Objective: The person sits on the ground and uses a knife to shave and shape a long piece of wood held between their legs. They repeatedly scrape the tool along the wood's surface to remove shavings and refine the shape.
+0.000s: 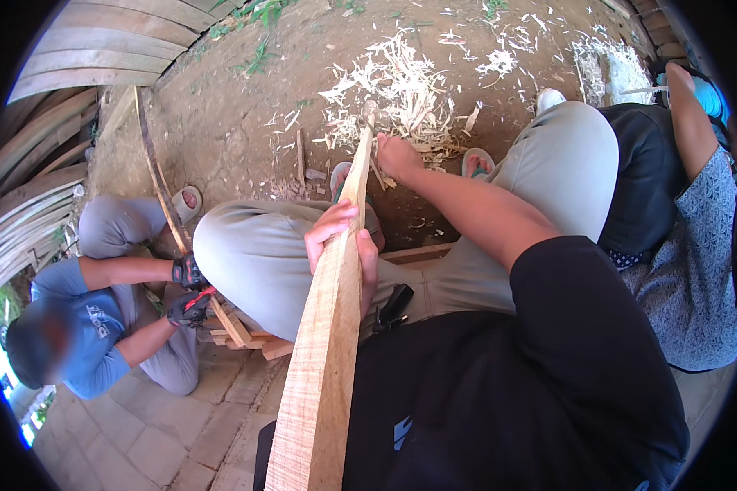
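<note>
A long squared wooden beam (319,368) slants from my torso out over the ground between my knees, narrowing toward its far end. My left hand (341,239) is wrapped round the beam at about mid-length, thumb on one side and fingers on the other. Close beside the tapered tip is my right hand (399,157), its fingers curled closed. Whatever it grips is mostly hidden; a small dull shape (370,108) shows just past the tip, too unclear to name. Pale wood shavings (405,82) lie heaped on the dirt beyond the tip.
At left, a crouching co-worker's gloved hands (190,290) hold a red-handled tool against a long strip of wood (162,176). Wood pieces (246,337) lie beside my left leg. Another person (688,237) sits close at right. Stacked boards (98,45) stand far left.
</note>
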`<state>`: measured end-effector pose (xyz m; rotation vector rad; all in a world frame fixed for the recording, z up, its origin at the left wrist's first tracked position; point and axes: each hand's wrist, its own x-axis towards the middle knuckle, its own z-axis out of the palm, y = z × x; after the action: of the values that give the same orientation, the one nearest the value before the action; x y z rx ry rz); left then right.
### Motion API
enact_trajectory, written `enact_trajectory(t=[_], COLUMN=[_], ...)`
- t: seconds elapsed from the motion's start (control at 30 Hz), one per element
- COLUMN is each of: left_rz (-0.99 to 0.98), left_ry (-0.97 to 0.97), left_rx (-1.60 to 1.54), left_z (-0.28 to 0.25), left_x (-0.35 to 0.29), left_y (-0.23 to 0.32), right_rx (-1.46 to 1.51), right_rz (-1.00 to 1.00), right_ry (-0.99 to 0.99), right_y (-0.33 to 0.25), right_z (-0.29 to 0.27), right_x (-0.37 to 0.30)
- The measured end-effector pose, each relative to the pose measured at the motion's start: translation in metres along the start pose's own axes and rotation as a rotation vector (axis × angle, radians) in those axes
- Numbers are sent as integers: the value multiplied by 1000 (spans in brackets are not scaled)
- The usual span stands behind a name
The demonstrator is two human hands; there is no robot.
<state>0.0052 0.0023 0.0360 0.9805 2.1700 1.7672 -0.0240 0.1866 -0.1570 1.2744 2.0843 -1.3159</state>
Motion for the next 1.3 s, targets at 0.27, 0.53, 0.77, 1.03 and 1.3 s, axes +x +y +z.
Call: enact_trajectory(t=[0.27,0.53,0.77,1.03,1.3], left_rz=[3,3,12,14,26], left_ry=[-13,4,-3,-31,-21], left_rx=[-12,-16,0,25,29], left_z=[2,3,4,5,6], left_x=[2,-1,0,0,1], left_y=[0,-3,-1,-2,-1], right_rx=[-263,-177,-164,-150,-91], right_rz=[-290,-188,-164,-44,-143], right_ry=[-8,-66,-67,22,-14], right_y=[33,25,28,49,45], right_z=[-12,-26,-23,-14,-14], right_x=[59,51,48,58,53])
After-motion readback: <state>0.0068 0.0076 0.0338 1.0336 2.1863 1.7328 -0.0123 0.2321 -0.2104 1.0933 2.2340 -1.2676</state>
